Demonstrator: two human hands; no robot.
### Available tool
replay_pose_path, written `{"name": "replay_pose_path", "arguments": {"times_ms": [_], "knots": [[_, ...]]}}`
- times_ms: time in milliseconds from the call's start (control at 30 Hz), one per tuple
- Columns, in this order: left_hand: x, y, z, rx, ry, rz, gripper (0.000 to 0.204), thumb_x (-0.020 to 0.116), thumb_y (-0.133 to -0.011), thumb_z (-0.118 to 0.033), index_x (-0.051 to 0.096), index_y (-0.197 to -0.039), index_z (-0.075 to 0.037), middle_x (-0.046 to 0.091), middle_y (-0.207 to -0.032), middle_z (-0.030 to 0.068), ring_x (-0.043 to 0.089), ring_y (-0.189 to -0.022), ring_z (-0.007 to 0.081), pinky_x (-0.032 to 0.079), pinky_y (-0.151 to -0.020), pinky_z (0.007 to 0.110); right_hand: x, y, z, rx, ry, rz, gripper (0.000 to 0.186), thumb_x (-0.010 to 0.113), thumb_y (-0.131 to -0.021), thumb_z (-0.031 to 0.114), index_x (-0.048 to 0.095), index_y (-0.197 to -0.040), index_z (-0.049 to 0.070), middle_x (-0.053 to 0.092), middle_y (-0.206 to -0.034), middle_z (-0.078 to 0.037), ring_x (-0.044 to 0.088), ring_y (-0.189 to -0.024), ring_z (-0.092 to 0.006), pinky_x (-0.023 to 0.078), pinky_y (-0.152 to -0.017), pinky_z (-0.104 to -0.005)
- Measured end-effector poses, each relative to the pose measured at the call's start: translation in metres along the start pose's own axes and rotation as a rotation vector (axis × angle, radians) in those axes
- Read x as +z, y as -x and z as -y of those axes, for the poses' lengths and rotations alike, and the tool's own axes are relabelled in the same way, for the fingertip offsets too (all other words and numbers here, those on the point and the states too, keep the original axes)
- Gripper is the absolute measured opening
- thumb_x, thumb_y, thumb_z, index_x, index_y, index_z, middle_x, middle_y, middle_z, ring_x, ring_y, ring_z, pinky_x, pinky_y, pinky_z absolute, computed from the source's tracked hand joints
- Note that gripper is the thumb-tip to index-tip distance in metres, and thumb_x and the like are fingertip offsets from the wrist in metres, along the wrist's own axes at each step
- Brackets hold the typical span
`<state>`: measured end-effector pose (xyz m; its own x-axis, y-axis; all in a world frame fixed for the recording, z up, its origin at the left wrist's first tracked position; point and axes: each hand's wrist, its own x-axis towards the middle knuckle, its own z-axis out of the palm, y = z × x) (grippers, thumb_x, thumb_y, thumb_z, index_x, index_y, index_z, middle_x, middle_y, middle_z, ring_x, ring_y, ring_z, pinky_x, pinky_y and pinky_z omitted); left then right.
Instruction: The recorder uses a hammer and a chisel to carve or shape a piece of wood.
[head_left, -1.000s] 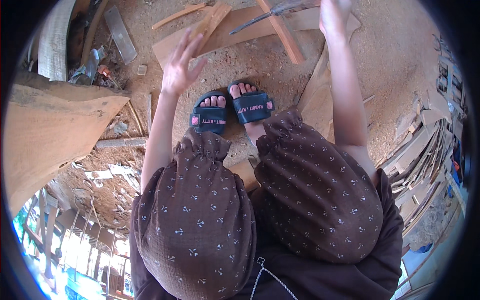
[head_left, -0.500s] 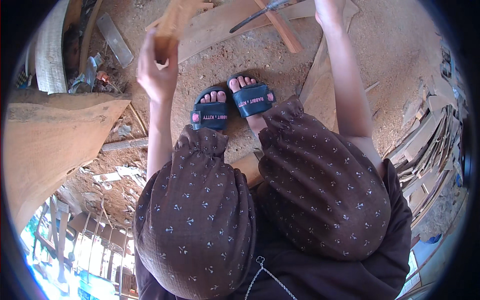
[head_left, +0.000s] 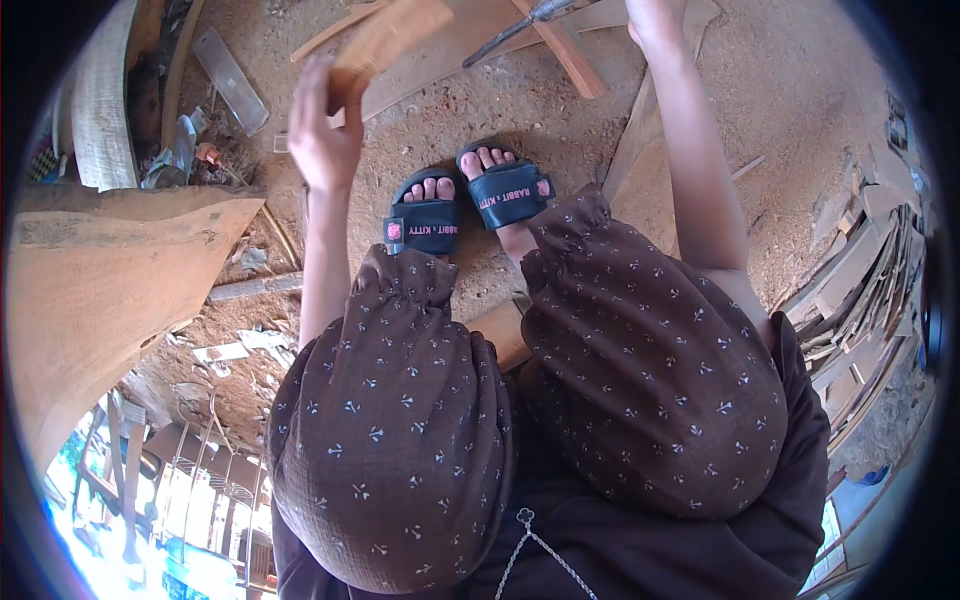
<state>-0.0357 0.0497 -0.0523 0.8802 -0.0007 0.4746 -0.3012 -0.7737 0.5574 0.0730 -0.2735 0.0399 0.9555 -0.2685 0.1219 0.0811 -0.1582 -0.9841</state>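
My left hand [head_left: 325,135], at the upper left beyond my feet, is closed around the near end of a light-brown wooden block [head_left: 395,38]. The block slants up to the right and is smeared by motion. My right hand [head_left: 657,18] sits at the top edge, where the picture cuts off its fingers; whether it grips anything cannot be made out. Left of it lies a dark, narrow-bladed tool [head_left: 515,32], crossing over a reddish-brown wood strip [head_left: 567,55]. Part of this tool is beyond the top edge.
My sandalled feet [head_left: 428,215] rest on the dirt floor between my arms. A large plank [head_left: 120,290] juts in from the left. Piled thin wood offcuts [head_left: 865,285] stand at the right. A flat grey-brown piece [head_left: 230,80] and wood scraps [head_left: 225,352] lie at the left.
The wooden block in my left hand has tipped over to the right, and the hand has shifted slightly right. My right hand is nearly where it was.
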Motion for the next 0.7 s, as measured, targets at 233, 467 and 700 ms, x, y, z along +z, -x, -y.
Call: {"name": "replay_pose_path", "arguments": {"times_ms": [233, 467, 700], "knots": [[0.005, 0.035, 0.009, -0.063, -0.080, 0.171, 0.044, 0.070, -0.076, -0.002, 0.060, -0.118, -0.010, 0.063, -0.117, 0.0124, 0.053, -0.122, 0.0309, 0.051, -0.091, 0.041, 0.011, 0.018, 0.010, 0.057, 0.052, 0.083, 0.030, 0.067, -0.089, 0.019, 0.052, -0.067, 0.005, 0.058, -0.060, -0.005, 0.060, -0.050, -0.0138, 0.044, -0.046, -0.0258], [0.008, -0.001, 0.019, -0.443, 0.277, 0.378, 0.041, 0.073, -0.082, -0.029, 0.063, -0.115, -0.005, 0.065, -0.109, 0.0145, 0.063, -0.092, 0.0241, 0.049, -0.083, 0.031, 0.005, 0.015, 0.000, 0.018, 0.022, 0.096, 0.029, 0.067, -0.090, 0.018, 0.051, -0.069, 0.005, 0.057, -0.059, -0.004, 0.060, -0.049, -0.0145, 0.045, -0.044, -0.0260], [0.023, -0.016, 0.035, -0.029, -0.289, 0.393, 0.041, 0.070, -0.083, -0.041, 0.069, -0.113, -0.012, 0.061, -0.116, 0.0125, 0.054, -0.109, 0.0294, 0.040, -0.095, 0.040, 0.019, 0.015, 0.033, -0.042, 0.055, 0.080, 0.029, 0.066, -0.091, 0.017, 0.051, -0.068, 0.005, 0.055, -0.059, -0.003, 0.061, -0.053, -0.0132, 0.044, -0.046, -0.0238]]}}
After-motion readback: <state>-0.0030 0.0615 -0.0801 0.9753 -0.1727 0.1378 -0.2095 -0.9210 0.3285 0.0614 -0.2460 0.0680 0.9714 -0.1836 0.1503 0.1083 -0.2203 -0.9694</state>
